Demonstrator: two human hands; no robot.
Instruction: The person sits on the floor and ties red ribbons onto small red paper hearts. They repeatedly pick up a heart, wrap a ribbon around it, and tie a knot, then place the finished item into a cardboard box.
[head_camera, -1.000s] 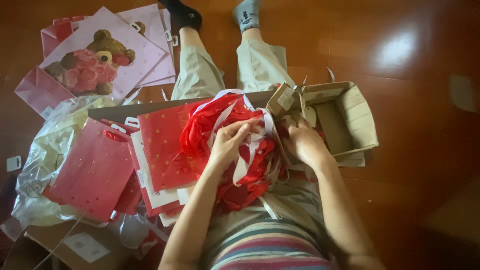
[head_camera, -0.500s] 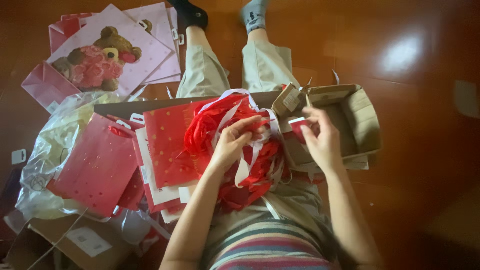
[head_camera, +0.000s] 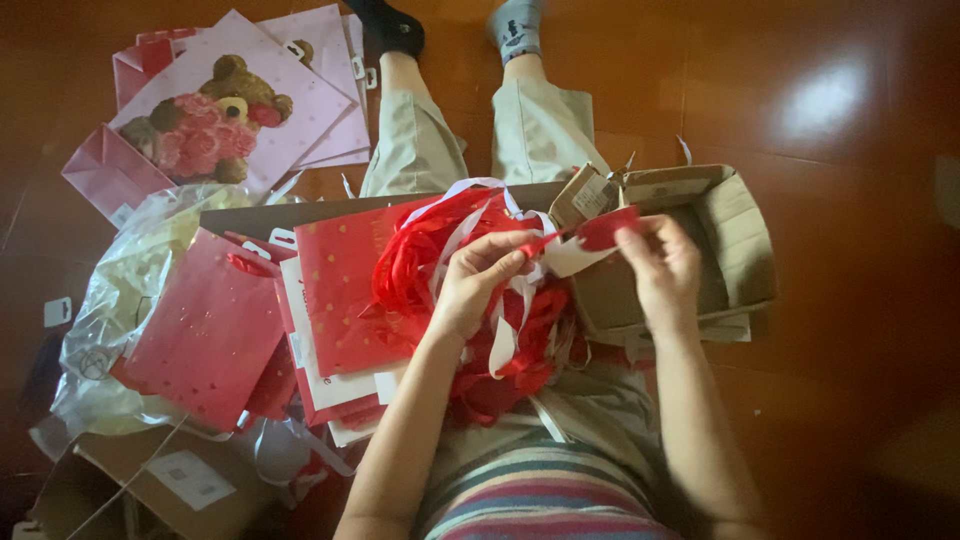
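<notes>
Above the tangled ribbon pile (head_camera: 470, 300) on the lap, both hands pinch one red ribbon (head_camera: 590, 232): left hand (head_camera: 478, 280) fingers closed near its end, right hand (head_camera: 662, 270) fingers pulling it taut beside the open cardboard box (head_camera: 740, 240), apparently to free it.

Head camera looks straight down, close, onto lap.
</notes>
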